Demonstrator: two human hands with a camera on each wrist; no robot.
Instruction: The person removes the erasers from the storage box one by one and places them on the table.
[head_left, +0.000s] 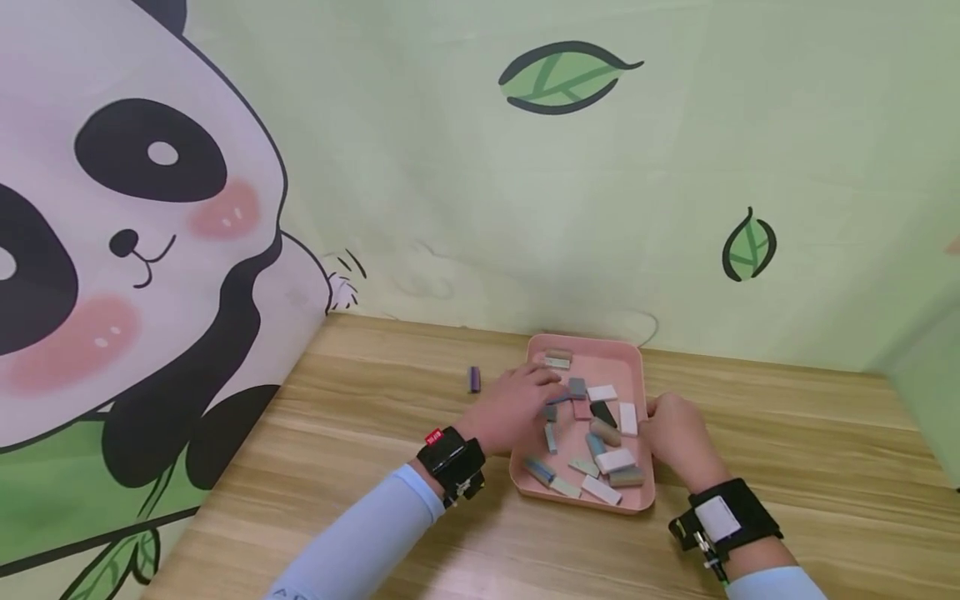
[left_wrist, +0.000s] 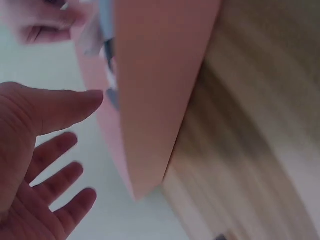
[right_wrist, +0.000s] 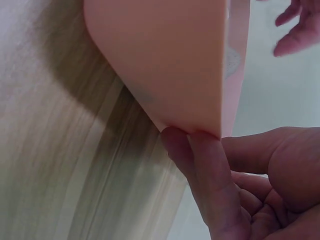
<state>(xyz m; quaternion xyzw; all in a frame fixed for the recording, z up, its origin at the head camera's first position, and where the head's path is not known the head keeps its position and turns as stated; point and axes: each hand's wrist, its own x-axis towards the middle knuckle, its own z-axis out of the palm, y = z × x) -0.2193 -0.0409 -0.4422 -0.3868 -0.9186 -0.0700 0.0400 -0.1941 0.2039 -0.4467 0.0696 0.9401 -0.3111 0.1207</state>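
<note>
A pink tray [head_left: 587,341] sits on the wooden table and holds several small blocks: white [head_left: 615,460], grey [head_left: 577,387], black [head_left: 603,412] and pale blue ones. My left hand [head_left: 550,389] reaches over the tray's left rim, its fingers above the blocks. In the left wrist view this hand [left_wrist: 75,150] is spread with straight fingers beside the tray's outer wall [left_wrist: 155,100], holding nothing. My right hand [head_left: 657,413] is at the tray's right rim. In the right wrist view its fingertips [right_wrist: 197,145] press the tray's wall [right_wrist: 160,60] from outside, and the thumb [right_wrist: 250,150] meets the rim.
A lone purple block [head_left: 474,379] lies on the table [head_left: 360,433] left of the tray. A wall with panda and leaf pictures rises close behind the tray and along the left side. Bare wood extends in front and to the right.
</note>
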